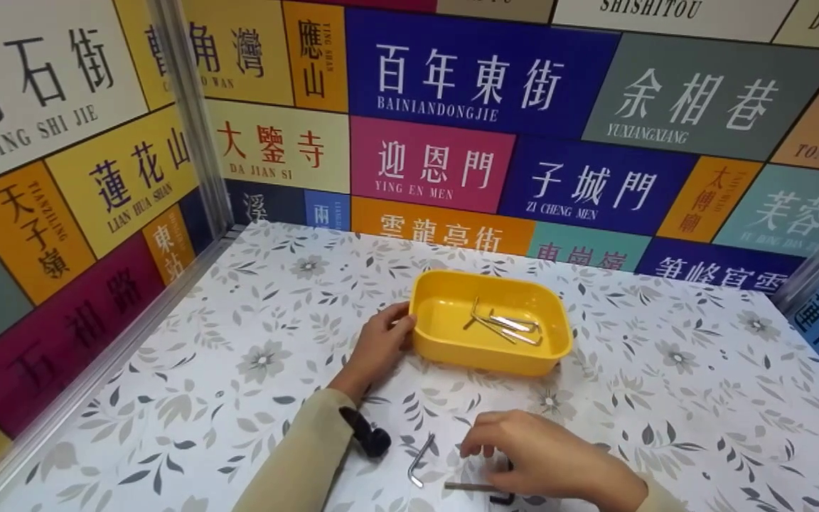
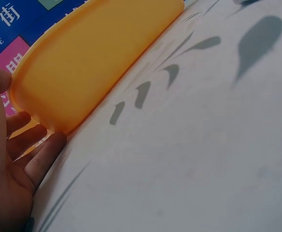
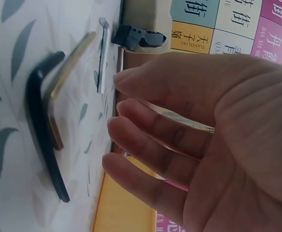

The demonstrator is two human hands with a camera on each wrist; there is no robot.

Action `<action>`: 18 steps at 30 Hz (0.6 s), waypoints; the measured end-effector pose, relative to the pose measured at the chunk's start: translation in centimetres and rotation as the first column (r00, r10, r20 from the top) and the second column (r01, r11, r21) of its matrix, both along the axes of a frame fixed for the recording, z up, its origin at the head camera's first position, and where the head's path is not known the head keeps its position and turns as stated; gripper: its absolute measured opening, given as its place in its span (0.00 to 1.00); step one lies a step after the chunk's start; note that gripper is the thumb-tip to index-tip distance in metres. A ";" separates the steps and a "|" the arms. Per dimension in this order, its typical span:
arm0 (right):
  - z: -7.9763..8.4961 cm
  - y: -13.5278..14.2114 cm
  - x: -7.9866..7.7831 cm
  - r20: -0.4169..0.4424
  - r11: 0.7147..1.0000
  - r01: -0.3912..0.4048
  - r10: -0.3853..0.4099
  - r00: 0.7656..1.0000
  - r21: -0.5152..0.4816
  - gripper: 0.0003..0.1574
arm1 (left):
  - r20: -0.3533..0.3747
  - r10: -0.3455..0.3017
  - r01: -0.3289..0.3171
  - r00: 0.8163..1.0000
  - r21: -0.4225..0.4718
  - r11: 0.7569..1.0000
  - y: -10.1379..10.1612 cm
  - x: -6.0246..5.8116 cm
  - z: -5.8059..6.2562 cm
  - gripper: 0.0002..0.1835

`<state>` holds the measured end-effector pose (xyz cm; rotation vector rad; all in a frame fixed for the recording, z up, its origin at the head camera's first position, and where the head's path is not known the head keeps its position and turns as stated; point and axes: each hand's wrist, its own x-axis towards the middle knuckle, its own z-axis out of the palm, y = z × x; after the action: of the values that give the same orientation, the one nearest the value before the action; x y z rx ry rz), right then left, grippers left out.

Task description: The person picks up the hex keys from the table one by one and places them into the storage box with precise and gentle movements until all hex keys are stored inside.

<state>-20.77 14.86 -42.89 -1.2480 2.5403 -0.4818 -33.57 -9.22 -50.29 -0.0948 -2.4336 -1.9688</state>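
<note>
My left hand (image 1: pixel 381 345) rests its thumb and fingertips against the left end of a yellow plastic tub (image 1: pixel 488 363). In the left wrist view the fingers (image 2: pixel 47 159) meet the tub's lower end wall from outside. Several silver hex keys (image 1: pixel 512 323) lie inside the tub. Above the tabletop, my right hand (image 1: pixel 537 455) has loosely bent fingers with nothing between them. Just below it lie a bronze-coloured hex key (image 3: pixel 54 101) and a black hex key (image 3: pixel 37 111), side by side. A silver hex key (image 1: pixel 420 462) lies left of that hand.
A white tablecloth (image 1: pixel 260 419) with grey leaves and flowers covers the table. Panels with coloured street-name signs (image 1: pixel 438 163) stand at the back and sides. A black wrist device (image 1: pixel 370 434) sits on the left sleeve.
</note>
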 end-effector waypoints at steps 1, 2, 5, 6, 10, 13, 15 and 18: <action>-0.1 -0.1 0.0 0.018 1.000 -0.001 0.001 1.000 0.009 0.16 | -0.003 0.000 0.000 1.000 -0.003 1.000 0.0 0.0 0.0 0.27; -0.2 -0.2 0.1 0.031 1.000 -0.005 0.004 1.000 0.018 0.17 | 0.000 -0.001 0.001 1.000 -0.005 1.000 0.0 0.0 0.0 0.27; -0.6 -0.5 0.3 0.025 0.999 -0.027 0.026 0.999 0.027 0.18 | 0.011 -0.002 0.002 1.000 -0.014 1.000 0.1 -0.1 0.0 0.27; -0.7 -0.5 0.4 0.008 0.999 -0.041 0.040 0.999 0.024 0.19 | 0.015 -0.003 0.003 1.000 -0.013 1.000 0.1 -0.1 0.0 0.27; -1.5 -0.6 0.7 -0.086 0.995 -0.103 0.102 0.991 -0.003 0.22 | 0.019 0.000 0.000 1.000 -0.011 1.000 0.1 -0.1 0.0 0.27; -1.7 -0.7 0.8 -0.072 0.994 -0.108 0.107 0.992 -0.009 0.23 | 0.024 0.004 -0.003 1.000 -0.013 1.000 0.0 -0.1 0.0 0.27; -1.7 -0.7 0.7 -0.052 0.994 -0.108 0.107 0.993 -0.013 0.23 | 0.028 0.007 -0.006 1.000 -0.017 1.000 0.1 -0.1 0.0 0.27; -1.9 -0.8 0.7 -0.037 0.994 -0.106 0.106 0.994 -0.017 0.24 | 0.027 0.007 -0.007 1.000 -0.018 1.000 0.1 -0.2 0.0 0.28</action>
<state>-20.09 14.09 -44.79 -1.4025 2.4885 -0.4645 -33.74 -9.14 -50.34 -0.0602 -2.4642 -1.9591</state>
